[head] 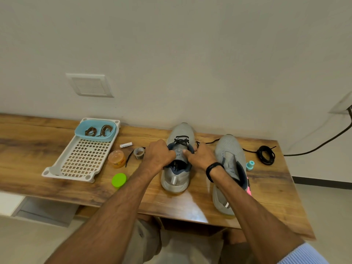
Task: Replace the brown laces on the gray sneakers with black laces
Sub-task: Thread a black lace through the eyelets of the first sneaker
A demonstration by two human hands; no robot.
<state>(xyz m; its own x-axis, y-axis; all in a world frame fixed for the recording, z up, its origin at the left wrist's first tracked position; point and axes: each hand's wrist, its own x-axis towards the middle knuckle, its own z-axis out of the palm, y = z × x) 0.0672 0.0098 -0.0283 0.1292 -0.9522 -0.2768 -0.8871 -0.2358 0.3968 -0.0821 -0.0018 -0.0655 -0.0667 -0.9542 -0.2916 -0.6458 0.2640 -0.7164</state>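
Near the table's (171, 204) back edge, my left hand (159, 154) is clenching the gray sneaker (181, 131) by its collar while my right hand (202, 159) is pinching the black lace (182, 142). I am aiming to pull evenly, keeping each crossing flat.

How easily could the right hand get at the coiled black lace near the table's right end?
Probably yes, once freed. The right hand pinches the threaded lace at the half-laced sneaker. The coiled black lace lies uncovered on the table, but the unlaced sneaker stands between, so the hand must pass over it.
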